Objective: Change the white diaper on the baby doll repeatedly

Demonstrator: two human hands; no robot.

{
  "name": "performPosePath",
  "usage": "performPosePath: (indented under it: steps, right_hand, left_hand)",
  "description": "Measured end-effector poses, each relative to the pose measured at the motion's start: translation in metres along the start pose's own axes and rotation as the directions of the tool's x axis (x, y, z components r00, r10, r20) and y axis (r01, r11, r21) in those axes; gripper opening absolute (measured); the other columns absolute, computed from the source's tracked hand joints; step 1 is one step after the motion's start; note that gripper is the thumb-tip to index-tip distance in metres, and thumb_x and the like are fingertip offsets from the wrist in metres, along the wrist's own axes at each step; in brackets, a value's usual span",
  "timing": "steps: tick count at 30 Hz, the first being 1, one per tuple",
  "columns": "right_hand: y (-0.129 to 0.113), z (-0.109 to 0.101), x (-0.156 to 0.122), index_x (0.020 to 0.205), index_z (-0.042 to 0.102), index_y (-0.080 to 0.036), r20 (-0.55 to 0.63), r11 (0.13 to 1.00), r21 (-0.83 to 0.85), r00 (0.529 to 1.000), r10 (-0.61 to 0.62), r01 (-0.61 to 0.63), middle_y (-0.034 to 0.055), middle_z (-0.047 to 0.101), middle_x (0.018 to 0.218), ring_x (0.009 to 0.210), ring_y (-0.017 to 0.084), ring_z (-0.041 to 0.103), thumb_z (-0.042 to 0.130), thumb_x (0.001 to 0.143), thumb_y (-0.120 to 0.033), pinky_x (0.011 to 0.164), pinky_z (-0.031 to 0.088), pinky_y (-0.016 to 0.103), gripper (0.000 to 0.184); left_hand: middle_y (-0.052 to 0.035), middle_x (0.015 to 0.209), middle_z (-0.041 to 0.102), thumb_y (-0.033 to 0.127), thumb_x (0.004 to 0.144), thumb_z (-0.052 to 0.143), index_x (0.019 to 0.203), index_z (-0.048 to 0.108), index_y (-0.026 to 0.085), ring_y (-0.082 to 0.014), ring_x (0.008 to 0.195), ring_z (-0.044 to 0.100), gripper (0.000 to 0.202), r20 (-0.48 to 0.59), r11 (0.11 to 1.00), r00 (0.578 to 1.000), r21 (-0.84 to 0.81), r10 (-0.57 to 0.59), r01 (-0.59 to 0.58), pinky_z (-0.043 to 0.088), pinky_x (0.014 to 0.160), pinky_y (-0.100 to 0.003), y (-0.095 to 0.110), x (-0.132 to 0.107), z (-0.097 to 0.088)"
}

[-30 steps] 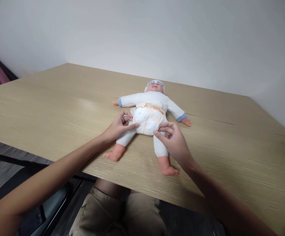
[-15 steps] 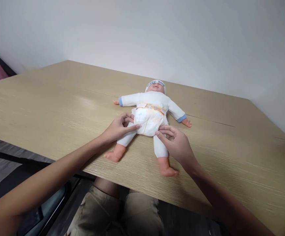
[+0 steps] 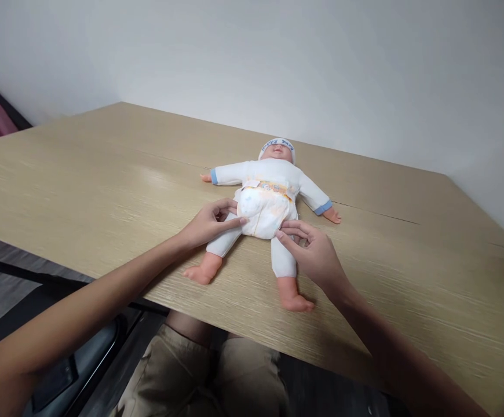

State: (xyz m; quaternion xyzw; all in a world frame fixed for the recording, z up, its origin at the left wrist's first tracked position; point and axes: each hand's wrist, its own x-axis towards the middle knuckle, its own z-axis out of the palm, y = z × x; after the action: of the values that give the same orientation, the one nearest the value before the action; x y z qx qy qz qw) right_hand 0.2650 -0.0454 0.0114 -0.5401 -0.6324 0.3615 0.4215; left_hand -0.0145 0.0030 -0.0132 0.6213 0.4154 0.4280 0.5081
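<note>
The diaper (image 3: 258,213) is still touched by the narrowed left hand (image 3: 208,225) and right hand (image 3: 317,252); pinching cannot be told. Little is changed, so the job seems unfinished.

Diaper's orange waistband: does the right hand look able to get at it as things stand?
Probably yes: the right hand is by the leg edge of the diaper, and the orange waistband lies in open view, no fingers across it.

- The right hand (image 3: 310,249) has moved a tiny bit outward from the diaper (image 3: 258,217).
- The counter's (image 3: 82,168) far left corner shows a bit higher up.
</note>
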Motion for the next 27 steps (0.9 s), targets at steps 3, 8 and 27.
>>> performPosePath:
  steps: [3,8,27]
  right_hand:
    - [0.003,0.002,-0.001,0.109,0.082,-0.026,-0.006,0.999,0.019,1.000,-0.029,0.029,0.0089,0.088,0.112,0.113,0.031,0.083,0.086,0.092,-0.043,0.104,0.064,0.048,0.024]
    - [0.001,0.004,-0.004,0.110,0.081,-0.027,0.017,0.998,0.055,0.999,-0.039,0.038,0.0077,0.088,0.114,0.115,0.029,0.083,0.086,0.092,-0.038,0.106,0.063,0.046,0.021]
    - [0.044,-0.059,0.104,0.151,0.061,-0.013,-0.132,0.659,-0.747,0.951,-0.281,0.091,0.0265,0.067,0.154,0.142,0.047,0.057,0.073,0.095,-0.048,0.120,0.043,0.061,0.067]
  left_hand:
    - [-0.0086,0.117,0.081,0.051,0.088,0.095,0.117,0.078,0.020,-0.0228,0.102,0.075,0.046,0.001,0.998,1.000,-0.055,-0.020,0.020,0.057,0.089,-0.035,-0.002,0.001,-0.001]
    - [-0.0063,0.108,0.083,0.052,0.084,0.098,0.115,0.081,0.022,-0.0219,0.099,0.075,0.047,0.002,0.986,0.999,-0.158,-0.054,0.054,0.057,0.088,-0.034,-0.004,0.004,-0.007]
    - [-0.0207,0.137,0.068,0.060,0.082,0.086,0.126,0.066,0.020,-0.0462,0.139,0.050,0.063,-0.119,0.628,0.968,0.777,0.220,-0.048,0.034,0.124,-0.059,-0.006,0.113,-0.070]
